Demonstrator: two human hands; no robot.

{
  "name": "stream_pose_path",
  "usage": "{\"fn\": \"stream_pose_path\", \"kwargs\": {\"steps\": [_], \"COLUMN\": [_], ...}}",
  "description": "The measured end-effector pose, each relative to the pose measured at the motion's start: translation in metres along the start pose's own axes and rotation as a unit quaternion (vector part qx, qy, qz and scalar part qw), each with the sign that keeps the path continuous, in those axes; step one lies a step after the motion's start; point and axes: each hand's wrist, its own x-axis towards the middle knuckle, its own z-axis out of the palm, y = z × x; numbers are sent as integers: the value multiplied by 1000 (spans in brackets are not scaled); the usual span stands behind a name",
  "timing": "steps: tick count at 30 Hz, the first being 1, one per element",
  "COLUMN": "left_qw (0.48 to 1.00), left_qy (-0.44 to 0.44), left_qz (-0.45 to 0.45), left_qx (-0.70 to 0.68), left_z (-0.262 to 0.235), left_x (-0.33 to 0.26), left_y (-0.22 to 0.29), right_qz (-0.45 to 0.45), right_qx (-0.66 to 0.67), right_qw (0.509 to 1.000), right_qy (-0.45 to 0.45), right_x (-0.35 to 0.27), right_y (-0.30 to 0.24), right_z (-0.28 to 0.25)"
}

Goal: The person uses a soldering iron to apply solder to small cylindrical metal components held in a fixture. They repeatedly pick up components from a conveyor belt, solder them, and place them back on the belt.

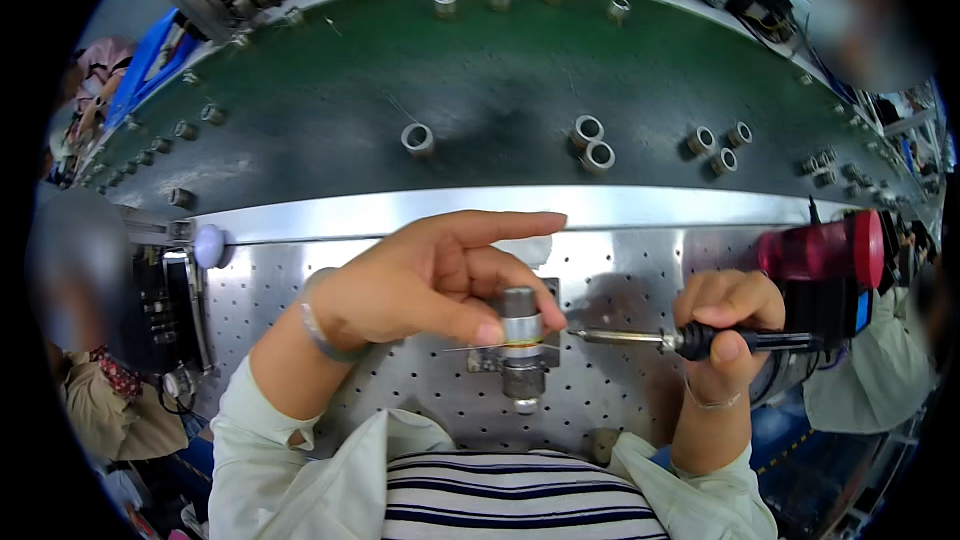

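Observation:
My left hand (420,280) has its thumb and some fingers closed around a small metal cylinder (520,328), its index finger stretched out to the right. The cylinder stands on a ridged metal holder (523,380) with a rounded end. A thin wire-like line (460,349) runs across the cylinder's lower part; whether my fingers also touch it I cannot tell. My right hand (733,320) grips a soldering iron (695,341) by its black handle. The iron's tip points left and ends just right of the cylinder, near my left fingertips.
A perforated metal worktop (620,290) lies under my hands. Beyond its raised silver edge (500,208), a green-black belt (480,80) carries several metal rings (417,139). A pink container (825,248) lies at right beside a black box (822,310). Other people sit at both sides.

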Motion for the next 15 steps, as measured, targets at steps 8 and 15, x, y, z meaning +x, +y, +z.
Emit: {"fn": "stream_pose_path", "kwargs": {"steps": [8, 15], "left_qw": [958, 430], "left_qy": [133, 604], "left_qz": [192, 238], "left_qx": [164, 627], "left_z": [-36, -180], "left_x": [-23, -99], "left_y": [54, 119], "right_qz": [21, 44], "right_qx": [-3, -29], "right_qw": [999, 998], "right_qy": [49, 29], "right_x": [1, 6], "right_y": [-6, -13], "right_z": [26, 30]}}
